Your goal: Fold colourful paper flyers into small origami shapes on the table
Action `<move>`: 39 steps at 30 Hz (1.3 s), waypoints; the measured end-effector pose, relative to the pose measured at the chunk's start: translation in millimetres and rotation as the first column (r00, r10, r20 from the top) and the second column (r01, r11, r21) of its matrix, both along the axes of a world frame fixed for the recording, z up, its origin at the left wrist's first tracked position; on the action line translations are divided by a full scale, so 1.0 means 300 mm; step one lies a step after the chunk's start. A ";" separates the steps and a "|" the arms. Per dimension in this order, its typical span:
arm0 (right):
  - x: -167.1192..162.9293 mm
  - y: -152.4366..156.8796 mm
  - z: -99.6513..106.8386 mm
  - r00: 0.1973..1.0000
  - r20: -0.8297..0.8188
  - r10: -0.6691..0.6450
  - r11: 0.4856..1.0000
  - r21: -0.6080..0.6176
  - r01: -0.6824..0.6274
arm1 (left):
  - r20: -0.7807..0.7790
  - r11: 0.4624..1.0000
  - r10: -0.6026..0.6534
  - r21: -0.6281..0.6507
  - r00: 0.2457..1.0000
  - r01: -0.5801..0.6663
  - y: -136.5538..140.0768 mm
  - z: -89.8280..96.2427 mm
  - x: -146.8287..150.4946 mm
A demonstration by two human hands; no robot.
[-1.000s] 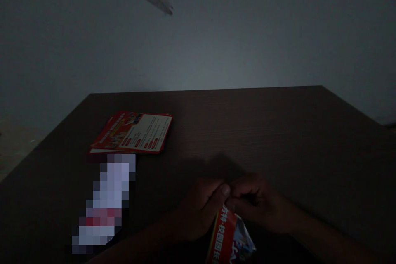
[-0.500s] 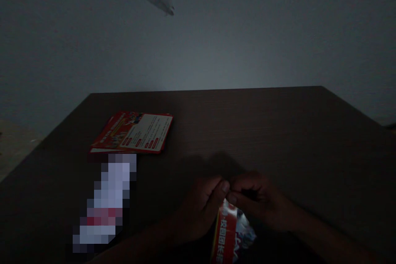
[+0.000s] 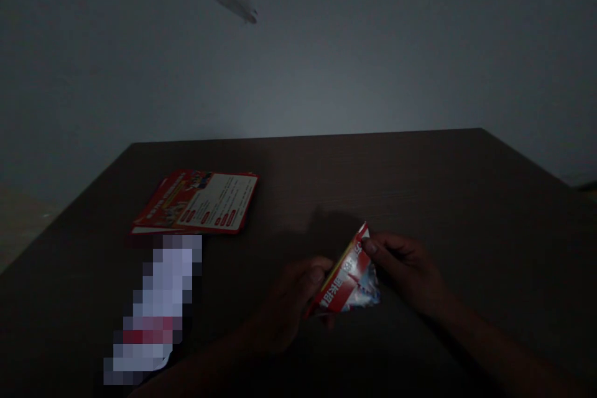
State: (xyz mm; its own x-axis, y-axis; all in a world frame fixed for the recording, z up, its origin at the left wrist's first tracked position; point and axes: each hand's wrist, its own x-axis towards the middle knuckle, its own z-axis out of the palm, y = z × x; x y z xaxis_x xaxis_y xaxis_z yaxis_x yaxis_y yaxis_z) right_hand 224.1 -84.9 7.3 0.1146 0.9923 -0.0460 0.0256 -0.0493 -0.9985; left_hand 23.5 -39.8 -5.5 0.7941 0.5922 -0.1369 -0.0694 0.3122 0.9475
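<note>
Spanning left hand (image 3: 291, 298) and right hand (image 3: 413, 270): leaflet (image 3: 347, 277), print partly hidden. Right fingers pinch its top corner; left close round its lower end, mostly hidden beneath. Left of fingers: cards (image 3: 196, 202), pixelated strip (image 3: 156, 301).

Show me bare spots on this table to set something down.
Bare table lies right of the card stack, beyond the left hand and right hand. Crowded: the left, with that stack and a blurred item, and front middle, where both hands hold a red printed piece. The nearest part is too dark to judge.
</note>
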 end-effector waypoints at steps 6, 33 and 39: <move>0.005 -0.004 0.002 0.996 0.070 -0.054 0.998 0.027 0.052 | -0.074 1.000 0.016 -0.012 0.997 -0.017 -0.005 0.020 0.019; 0.001 -0.026 0.054 0.908 0.419 0.003 0.976 0.196 -0.093 | -0.243 0.978 0.161 0.173 0.957 -0.121 -0.019 0.057 0.031; 0.005 -0.031 0.040 0.860 0.510 -0.017 0.972 0.209 -0.105 | -0.310 0.913 0.351 0.325 0.884 -0.248 -0.016 0.053 0.036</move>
State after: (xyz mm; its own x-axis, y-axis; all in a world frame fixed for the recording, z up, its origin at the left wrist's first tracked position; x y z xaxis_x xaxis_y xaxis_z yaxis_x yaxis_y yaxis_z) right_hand 225.6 -94.2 19.3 0.0174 0.9737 0.2271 0.5260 0.1843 -0.8303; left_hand 34.2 -44.5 10.4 0.5003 0.8477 -0.1762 0.2374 0.0615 0.9695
